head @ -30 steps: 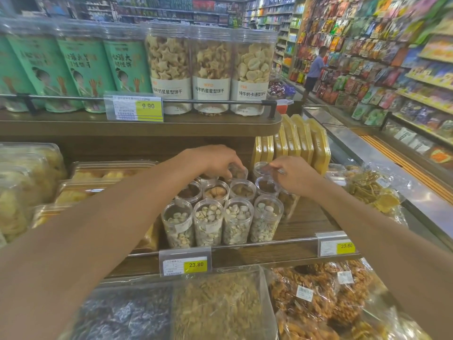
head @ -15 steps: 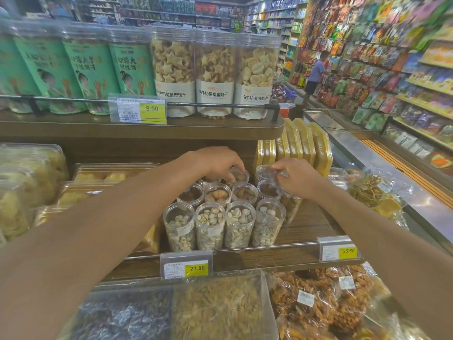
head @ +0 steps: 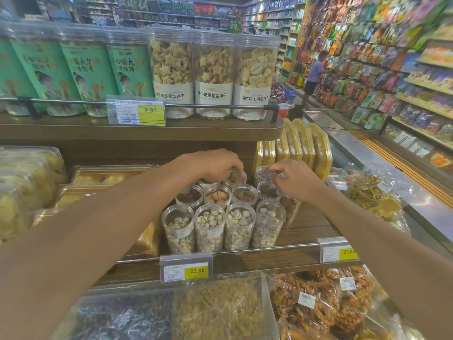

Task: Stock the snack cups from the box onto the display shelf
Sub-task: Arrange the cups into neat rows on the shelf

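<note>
Clear plastic snack cups [head: 210, 228] (lidded, some showing pistachios, others darker nuts) stand in rows on the wooden display shelf [head: 308, 227]. The left hand [head: 218, 165] curls over a back-row cup's lid [head: 235, 178]; the right hand [head: 293, 179] pinches another cup's rim [head: 261, 171].

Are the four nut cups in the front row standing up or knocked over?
Standing up. All four front cups sit upright side by side on the shelf, clear lids on top, nuts filling them.
</note>
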Available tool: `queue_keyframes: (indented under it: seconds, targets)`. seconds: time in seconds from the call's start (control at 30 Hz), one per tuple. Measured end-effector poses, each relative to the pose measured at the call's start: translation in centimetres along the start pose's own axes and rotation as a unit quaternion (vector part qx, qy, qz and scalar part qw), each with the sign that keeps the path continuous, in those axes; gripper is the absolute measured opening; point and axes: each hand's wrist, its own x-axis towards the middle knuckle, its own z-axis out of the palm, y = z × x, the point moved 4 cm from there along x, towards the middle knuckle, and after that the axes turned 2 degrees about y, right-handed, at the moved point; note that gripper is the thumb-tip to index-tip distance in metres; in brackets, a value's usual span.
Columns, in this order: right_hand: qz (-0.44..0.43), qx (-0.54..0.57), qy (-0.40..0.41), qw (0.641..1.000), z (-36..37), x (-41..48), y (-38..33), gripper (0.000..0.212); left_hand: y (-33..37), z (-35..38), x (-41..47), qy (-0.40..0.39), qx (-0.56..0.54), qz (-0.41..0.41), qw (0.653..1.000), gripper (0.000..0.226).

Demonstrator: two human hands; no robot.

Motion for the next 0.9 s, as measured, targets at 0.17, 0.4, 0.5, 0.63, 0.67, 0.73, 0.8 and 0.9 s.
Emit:
queue_keyframes:
  seconds: [0.17,0.4,0.5,0.63,0.67,0.73,0.8,0.9]
  targets:
    - [0.005,0.001,0.005,1.0,0.4,0.1,0.1,0.024,0.9,0.6,1.0,0.075,0.007,-0.032,0.997,0.031]
    - [0.005,0.002,0.004,1.0,0.5,0.0,0.1,0.025,1.7,0.8,1.3,0.11,-0.003,-0.055,0.992,0.03]
    - [0.015,-0.001,0.002,1.0,0.5,0.0,0.2,0.026,1.9,0.6,1.0,0.099,-0.021,-0.044,0.994,0.025]
    - [0.005,-0.019,-0.02,1.0,0.9,-0.2,0.0,0.028,1.6,0.3,0.3,0.07,-0.028,-0.022,0.997,0.024]
    - [0.002,-0.028,-0.021,0.999,0.9,-0.2,0.0,0.029,1.5,0.3,0.2,0.061,-0.027,-0.016,0.998,0.024]
    - [-0.006,-0.05,-0.022,0.998,1.0,-0.1,0.2,0.03,1.3,0.3,0.1,0.05,-0.01,-0.007,0.999,0.028]
    - [-0.011,-0.075,-0.03,0.997,1.0,-0.1,0.3,0.032,1.3,0.4,0.1,0.038,0.014,-0.001,0.999,0.037]
    - [-0.013,-0.101,-0.039,0.994,0.8,-0.1,0.2,0.034,1.3,0.6,0.0,0.019,0.027,0.01,0.999,0.039]
